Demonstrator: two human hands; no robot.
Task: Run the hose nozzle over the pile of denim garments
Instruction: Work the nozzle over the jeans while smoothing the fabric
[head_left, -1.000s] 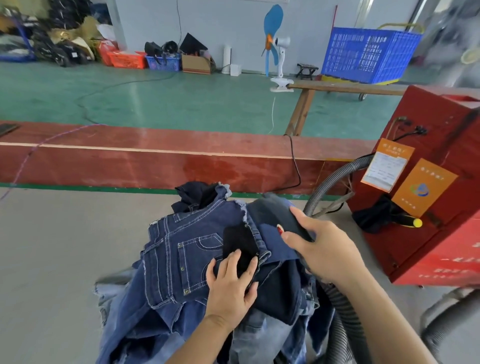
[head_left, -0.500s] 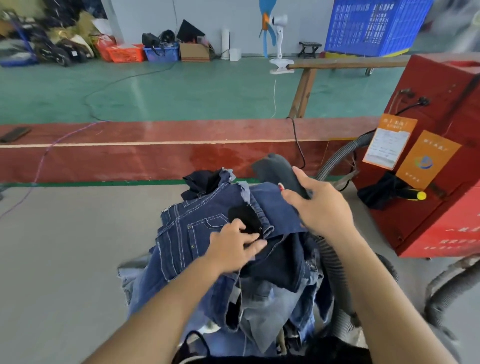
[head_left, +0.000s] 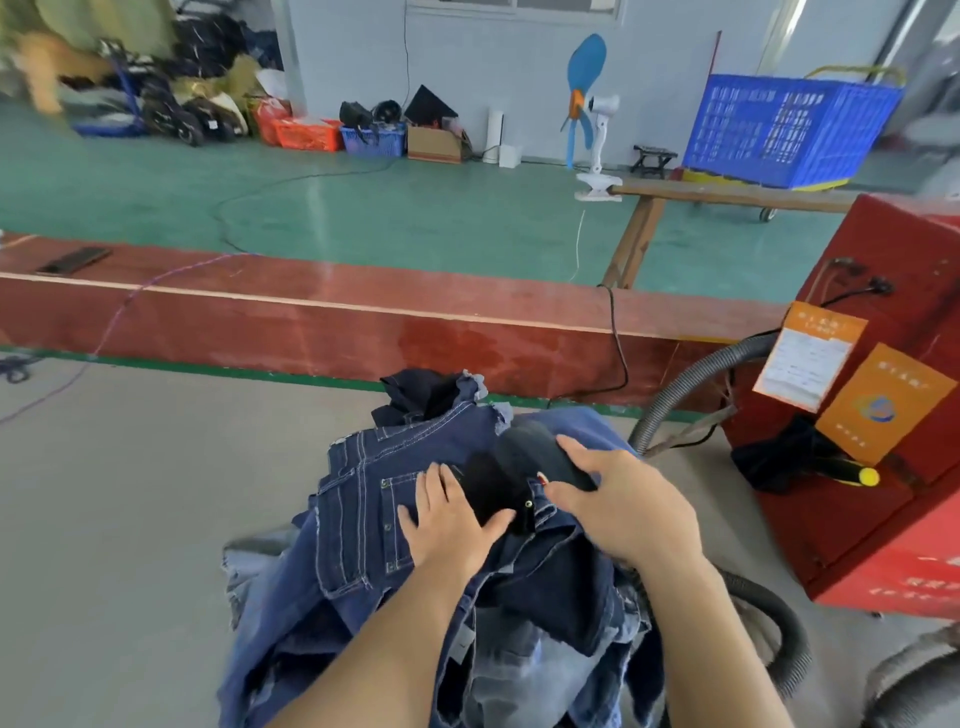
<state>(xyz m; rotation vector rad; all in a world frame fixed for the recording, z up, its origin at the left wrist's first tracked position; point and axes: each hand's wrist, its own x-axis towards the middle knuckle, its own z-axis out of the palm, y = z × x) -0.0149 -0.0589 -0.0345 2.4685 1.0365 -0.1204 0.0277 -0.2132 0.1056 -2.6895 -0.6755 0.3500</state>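
A big pile of jeans (head_left: 415, 571) sits on the gray desk (head_left: 114, 519), right in front of the person. Dark blue jeans lie on top, and lighter blue ones show underneath.

The left hand (head_left: 449, 519) lies flat on the top pair of jeans. Its fingers are straight and spread out, pressing the cloth down. It holds nothing.

The right hand (head_left: 623, 506) is just beside the left one, a little farther to the right. Its fingers and thumb curl around the dark nozzle (head_left: 535, 452). The round open end of the nozzle points away from the person and rests on top of the pile, touching the jeans. The nozzle lies between the two hands, near the left fingertips.

A gray ribbed hose (head_left: 691, 384) runs from the right side of the pile up to a red machine (head_left: 893, 467). Another loop of hose lies on the desk by the right arm. Two orange tags (head_left: 883, 405) hang on the machine. Behind the desk are a long red board (head_left: 363, 322), a green floor (head_left: 363, 208) and a blue crate (head_left: 789, 130).
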